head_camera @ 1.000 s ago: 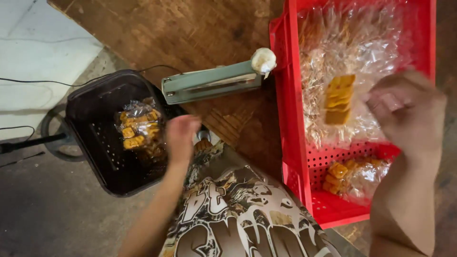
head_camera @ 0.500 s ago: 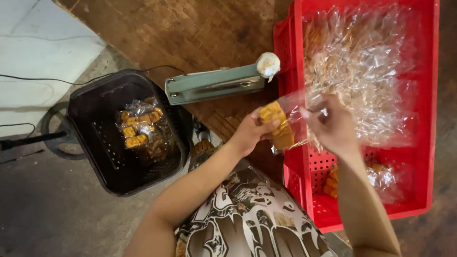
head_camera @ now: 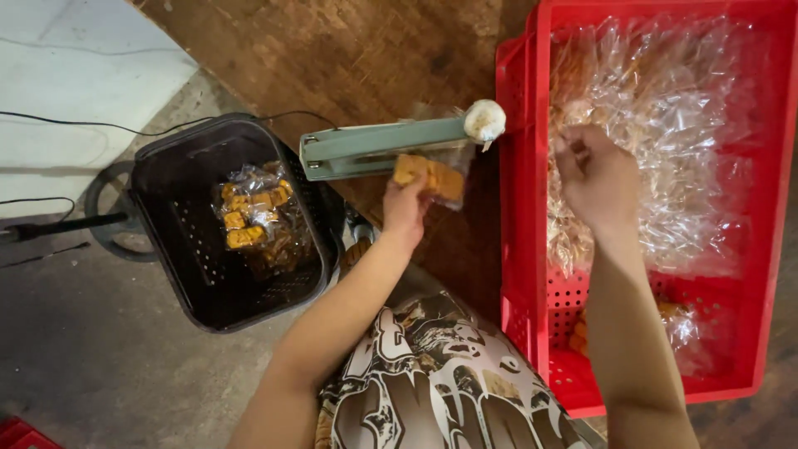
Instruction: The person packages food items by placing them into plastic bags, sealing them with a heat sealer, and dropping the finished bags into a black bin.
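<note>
Grey concrete floor fills the left of my view, with a dark worn wooden table (head_camera: 366, 58) running from the top centre to the right. At about nine o'clock I see one black perforated basket (head_camera: 179, 249) standing on the floor. It holds one heap of clear packets of yellow-brown snack pieces (head_camera: 253, 216); I cannot count the packets. Just left of the basket, a round black stand base (head_camera: 104, 216) and thin cables lie on the floor.

Near the middle, toward twelve o'clock, one pale green sealing machine (head_camera: 382, 145) lies on the table, its arm ending in one white knob (head_camera: 485, 120) at the right. Directly below that arm, my left hand (head_camera: 406, 208) is closed around one clear bag of orange-yellow pieces (head_camera: 432, 176), with the bag's open top just under the arm.

At three o'clock sits one red perforated crate (head_camera: 519, 249), filled mostly with a loose pile of crumpled clear plastic bags (head_camera: 673, 141). One more filled packet (head_camera: 673, 324) lies in its lower corner, toward five o'clock. My right hand (head_camera: 594, 179) is inside the crate, fingers curled on the clear plastic, pinching at the pile; I cannot tell how much it has hold of.
</note>
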